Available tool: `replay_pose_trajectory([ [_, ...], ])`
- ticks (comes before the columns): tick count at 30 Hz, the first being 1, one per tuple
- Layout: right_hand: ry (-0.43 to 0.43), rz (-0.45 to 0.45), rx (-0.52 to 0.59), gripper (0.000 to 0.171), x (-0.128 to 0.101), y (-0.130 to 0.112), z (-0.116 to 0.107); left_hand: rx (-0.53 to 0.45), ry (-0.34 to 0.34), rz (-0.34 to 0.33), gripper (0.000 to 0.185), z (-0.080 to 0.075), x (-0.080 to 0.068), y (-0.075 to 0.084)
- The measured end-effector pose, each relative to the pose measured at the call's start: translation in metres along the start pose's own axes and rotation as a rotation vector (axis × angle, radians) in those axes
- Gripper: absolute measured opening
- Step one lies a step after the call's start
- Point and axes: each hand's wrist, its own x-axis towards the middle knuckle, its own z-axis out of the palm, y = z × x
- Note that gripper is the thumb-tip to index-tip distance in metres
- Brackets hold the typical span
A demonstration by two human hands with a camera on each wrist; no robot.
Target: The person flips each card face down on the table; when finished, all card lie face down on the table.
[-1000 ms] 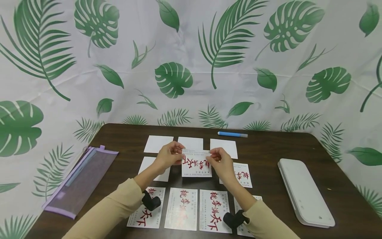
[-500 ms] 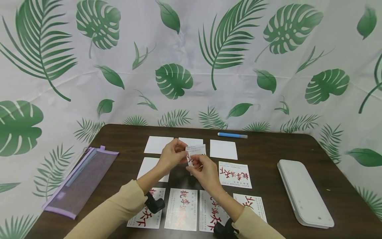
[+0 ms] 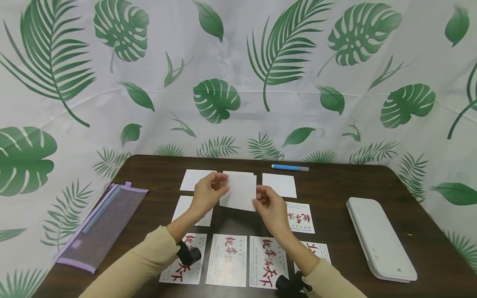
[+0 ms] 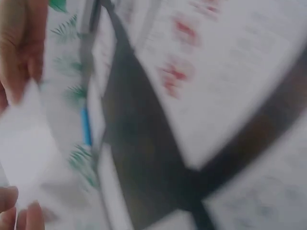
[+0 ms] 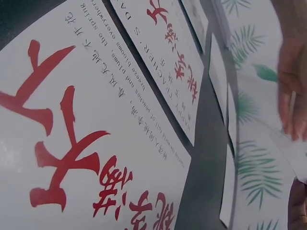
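Above the middle of the table, a white card (image 3: 238,192) is held up with its blank face toward me. My left hand (image 3: 208,192) pinches its left edge near the upper corner. At the card's right edge, my right hand (image 3: 273,209) grips it between thumb and fingers. The left wrist view shows the same card (image 4: 29,143) between the two hands, blurred. Below lie printed cards with red Chinese characters, among them one in the front row (image 3: 268,260) and one by my right hand (image 3: 301,217). Blank cards lie behind, such as the back right one (image 3: 279,185).
A purple-edged mesh zip pouch (image 3: 108,223) lies at the left of the dark table (image 3: 328,186). On the right is a long white case (image 3: 381,240). A blue marker (image 3: 290,167) lies near the back edge, before a leaf-patterned curtain (image 3: 238,140).
The held card has been turned from its printed face to its blank one. My right hand crossed toward the left hand midway, then moved back to the card's right edge.
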Motion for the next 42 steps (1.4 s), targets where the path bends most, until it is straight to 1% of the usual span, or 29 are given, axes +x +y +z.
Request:
replay_pose_trajectory([
  [1,-0.004,0.046,0.020,0.030,0.001,0.002,-0.002,0.023,0.018,-0.020,0.030,-0.001,0.000,-0.005],
  [3,-0.012,0.126,0.065,0.032,0.002,0.005,-0.004,0.033,0.031,-0.058,0.035,-0.001,0.000,-0.014],
  [6,-0.024,0.227,0.122,0.034,0.003,0.011,-0.006,0.014,0.016,-0.095,0.038,0.000,-0.001,-0.024],
  [9,-0.034,0.293,0.158,0.037,0.004,0.016,-0.007,-0.003,-0.004,-0.094,0.037,0.001,-0.003,-0.028],
  [12,-0.050,0.317,0.147,0.041,0.004,0.023,-0.006,0.004,-0.015,-0.100,0.036,0.002,-0.005,-0.030],
  [14,-0.061,0.322,0.116,0.042,0.003,0.028,-0.006,0.017,-0.031,-0.107,0.035,0.003,-0.007,-0.032],
  [16,-0.074,0.321,0.071,0.042,0.002,0.033,-0.005,0.052,-0.061,-0.105,0.034,0.003,-0.009,-0.034],
  [19,-0.104,0.316,0.006,0.038,0.001,0.040,-0.004,0.133,-0.108,-0.091,0.032,0.004,-0.012,-0.039],
  [21,-0.133,0.316,-0.025,0.036,0.001,0.044,-0.002,0.204,-0.129,-0.071,0.030,0.004,-0.014,-0.041],
  [25,-0.194,0.313,-0.043,0.032,-0.001,0.047,0.001,0.303,-0.158,-0.046,0.028,0.004,-0.017,-0.044],
  [30,-0.227,0.311,-0.080,0.029,-0.003,0.050,0.003,0.365,-0.187,-0.024,0.028,0.005,-0.018,-0.046],
  [37,-0.230,0.260,-0.236,0.028,-0.002,0.051,0.006,0.459,-0.209,0.015,0.027,0.006,-0.015,-0.046],
  [42,-0.252,0.224,-0.288,0.027,-0.002,0.050,0.006,0.506,-0.221,0.018,0.026,0.005,-0.015,-0.043],
])
